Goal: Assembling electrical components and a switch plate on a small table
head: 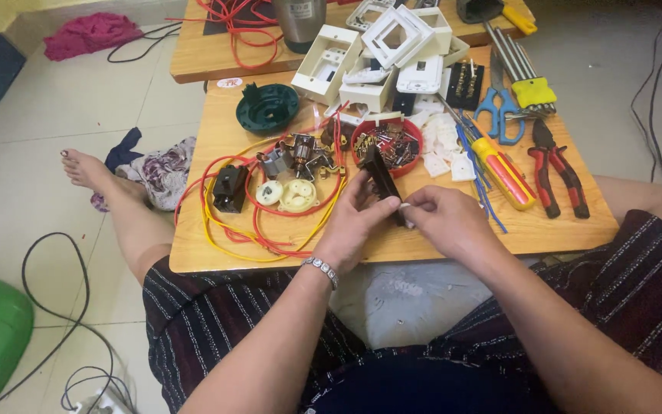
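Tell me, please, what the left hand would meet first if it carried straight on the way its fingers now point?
The left hand points up and away across the wooden table, along the black part it holds. Straight on, it would probably meet the red bowl of small metal pieces first, though depth is hard to judge.

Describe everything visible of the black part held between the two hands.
The black part is a narrow, elongated piece, seemingly dark plastic, tilted with its upper end toward the red bowl and its lower end toward the person. The left hand grips it from the left side, and the right hand pinches its lower end with the fingers. It is held just above the wooden table. Finer detail is too small to tell.
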